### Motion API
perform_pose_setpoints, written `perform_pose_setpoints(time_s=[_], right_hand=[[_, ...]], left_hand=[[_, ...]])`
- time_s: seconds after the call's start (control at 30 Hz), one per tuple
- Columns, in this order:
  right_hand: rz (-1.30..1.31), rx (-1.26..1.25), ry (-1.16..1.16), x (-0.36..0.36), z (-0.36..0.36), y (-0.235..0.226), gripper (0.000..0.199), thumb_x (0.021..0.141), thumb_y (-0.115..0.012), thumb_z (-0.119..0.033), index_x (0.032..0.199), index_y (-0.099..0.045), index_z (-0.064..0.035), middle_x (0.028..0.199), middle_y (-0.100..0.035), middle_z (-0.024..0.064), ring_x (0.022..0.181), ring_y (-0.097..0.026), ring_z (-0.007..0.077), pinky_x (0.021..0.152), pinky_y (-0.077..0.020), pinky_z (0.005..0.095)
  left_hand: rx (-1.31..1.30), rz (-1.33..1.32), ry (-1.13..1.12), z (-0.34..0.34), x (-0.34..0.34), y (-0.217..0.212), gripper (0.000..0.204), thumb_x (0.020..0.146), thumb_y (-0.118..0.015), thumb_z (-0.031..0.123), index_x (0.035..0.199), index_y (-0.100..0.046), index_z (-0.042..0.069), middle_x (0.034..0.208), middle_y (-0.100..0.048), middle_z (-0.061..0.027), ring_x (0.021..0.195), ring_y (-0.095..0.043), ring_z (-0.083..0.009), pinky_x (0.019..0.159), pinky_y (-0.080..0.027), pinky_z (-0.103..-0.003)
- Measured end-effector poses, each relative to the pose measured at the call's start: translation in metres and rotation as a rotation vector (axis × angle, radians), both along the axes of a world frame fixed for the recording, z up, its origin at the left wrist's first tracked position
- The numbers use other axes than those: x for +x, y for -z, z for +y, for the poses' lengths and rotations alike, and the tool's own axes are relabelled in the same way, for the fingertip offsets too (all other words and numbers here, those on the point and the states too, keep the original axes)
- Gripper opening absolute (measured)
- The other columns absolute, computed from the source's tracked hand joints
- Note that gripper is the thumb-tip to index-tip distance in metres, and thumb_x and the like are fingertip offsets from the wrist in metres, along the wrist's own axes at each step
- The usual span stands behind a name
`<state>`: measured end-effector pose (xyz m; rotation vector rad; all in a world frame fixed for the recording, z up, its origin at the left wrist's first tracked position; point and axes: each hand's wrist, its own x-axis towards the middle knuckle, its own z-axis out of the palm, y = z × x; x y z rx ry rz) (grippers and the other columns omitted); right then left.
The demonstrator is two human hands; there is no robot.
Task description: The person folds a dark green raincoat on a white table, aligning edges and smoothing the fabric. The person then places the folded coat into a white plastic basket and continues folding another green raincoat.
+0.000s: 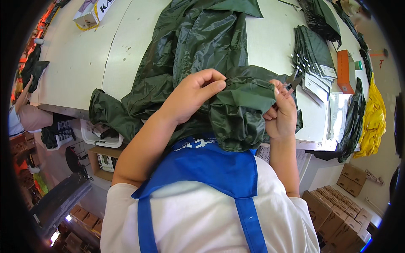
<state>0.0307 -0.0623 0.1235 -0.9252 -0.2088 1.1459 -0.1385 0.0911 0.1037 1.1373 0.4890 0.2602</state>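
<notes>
A shiny dark green garment (211,42) lies across the table and hangs over its near edge. My left hand (192,92) pinches a seam in the garment between thumb and forefinger. To the right, my right hand (282,107) is closed on the edge of the same gathered part, which is raised between both hands. Small scissors (292,82) stick out from the right hand's fingers, blades pointing away from me. Their handle is mostly hidden by the hand. A loose section of the garment bulges below the hands, in front of my blue apron (202,164).
Right of the garment lie stacked dark green folded pieces (313,46) with white labels (316,86). An orange box (345,71) and yellow fabric (373,120) are farther right. A box with a tape measure (90,16) stands far left; another person (26,103) is at the left edge.
</notes>
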Motion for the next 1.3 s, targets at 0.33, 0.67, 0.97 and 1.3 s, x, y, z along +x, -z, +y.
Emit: perform_pose_setpoints(time_s=[0.33,0.67,0.97,1.3], right_hand=[[0.391,0.109,0.123,0.008,0.011,0.024,0.01,0.095,-0.047,-0.015,0.094,-0.055,-0.0081,0.073,-0.053,-0.0034,0.05,-0.035,0.0039,0.043,-0.0291,0.0172],[-0.656,-0.157,0.339,0.016,-0.016,0.01,0.024,0.09,-0.054,-0.012,0.111,-0.059,-0.0028,0.058,-0.039,-0.0097,0.046,-0.027,-0.0005,0.043,-0.0194,0.018],[-1.04,-0.345,-0.41,0.001,-0.003,-0.045,0.032,0.072,-0.07,0.0,0.102,-0.061,-0.0022,0.085,-0.062,0.0015,0.073,-0.051,0.0059,0.065,-0.041,0.0202],[-0.628,-0.223,-0.305,-0.003,-0.011,-0.02,0.008,0.089,-0.056,-0.006,0.092,-0.06,0.0006,0.071,-0.05,-0.0066,0.064,-0.041,0.0015,0.057,-0.0319,0.0175]], left_hand=[[-0.414,-0.056,-0.077,-0.03,-0.005,-0.001,0.03,0.087,-0.06,0.015,0.114,-0.053,0.002,0.1,-0.061,-0.0058,0.087,-0.058,-0.0115,0.068,-0.051,-0.026],[0.476,-0.074,-0.182,-0.02,0.004,0.004,0.022,0.087,-0.052,0.005,0.107,-0.059,-0.002,0.091,-0.063,-0.0066,0.081,-0.059,-0.0154,0.071,-0.046,-0.027],[0.48,-0.025,0.114,-0.026,0.001,-0.019,0.044,0.068,-0.066,-0.001,0.11,-0.055,0.007,0.069,-0.042,-0.0025,0.06,-0.04,-0.0156,0.064,-0.041,-0.026],[0.352,-0.095,0.023,-0.025,-0.003,-0.017,0.014,0.086,-0.056,0.003,0.098,-0.06,0.001,0.089,-0.063,-0.0035,0.079,-0.059,-0.0107,0.072,-0.046,-0.023]])
